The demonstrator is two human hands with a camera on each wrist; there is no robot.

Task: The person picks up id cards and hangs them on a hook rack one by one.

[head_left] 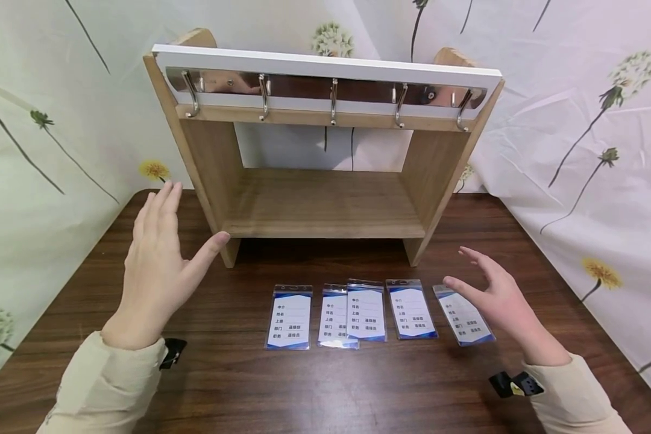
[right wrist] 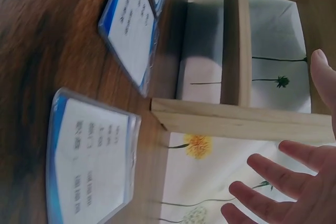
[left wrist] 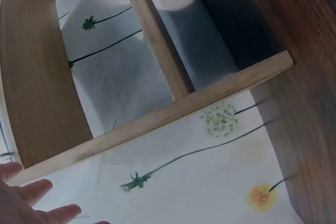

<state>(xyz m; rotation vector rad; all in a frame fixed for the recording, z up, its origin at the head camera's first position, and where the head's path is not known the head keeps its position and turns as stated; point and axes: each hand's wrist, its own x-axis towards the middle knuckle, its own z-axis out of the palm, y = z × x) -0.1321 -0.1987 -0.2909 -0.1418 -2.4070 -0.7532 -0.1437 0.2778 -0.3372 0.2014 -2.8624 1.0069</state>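
My left hand (head_left: 154,265) is raised at the left of the wooden rack, fingers straight and thumb spread, holding nothing. On the other side my right hand (head_left: 499,298) hovers above the rightmost badge holder (head_left: 463,316), its fingers spread and its palm bare. Several clear badge holders with blue-and-white cards lie in a row on the table: one at the left (head_left: 289,318), an overlapped pair with one badge holder (head_left: 366,310) on top of its neighbour (head_left: 332,316), and a slightly turned badge holder (head_left: 411,309). In the right wrist view a badge holder (right wrist: 94,156) lies left of the fingers.
A wooden rack (head_left: 325,205) stands behind the badge holders. Its white top board carries a metal strip with several hooks (head_left: 333,99). The dark wood table (head_left: 325,392) meets flower-printed cloth (head_left: 575,150) at the back and both sides.
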